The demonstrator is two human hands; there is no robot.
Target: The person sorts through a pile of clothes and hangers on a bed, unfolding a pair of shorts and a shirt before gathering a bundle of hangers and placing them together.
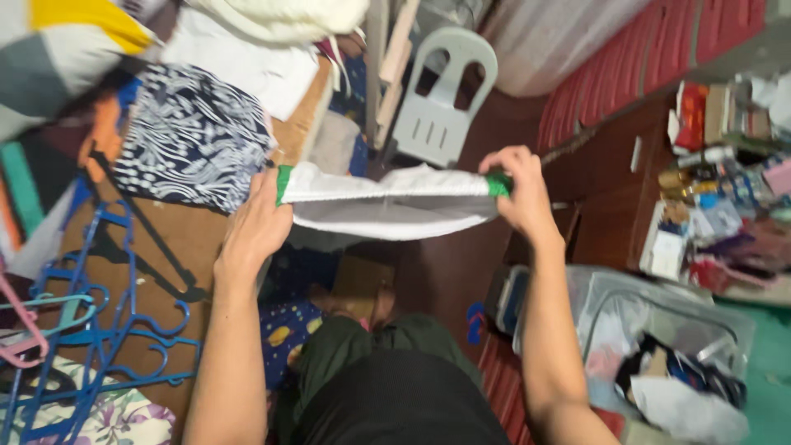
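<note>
I hold a white garment (387,202) with green trim stretched flat between both hands at chest height. My left hand (257,224) grips its left green edge. My right hand (515,191) pinches its right green corner. The cloth sags slightly in the middle, its lower fold grey in shadow. Below it my legs in dark green trousers (371,354) show over the floor.
Blue clothes hangers (107,330) and a pink one lie on a brown surface at the left, beside a navy patterned cloth (194,136). A grey plastic chair (441,95) stands behind. A clear plastic bin (659,338) of clothes and a cluttered wooden cabinet (717,173) are at the right.
</note>
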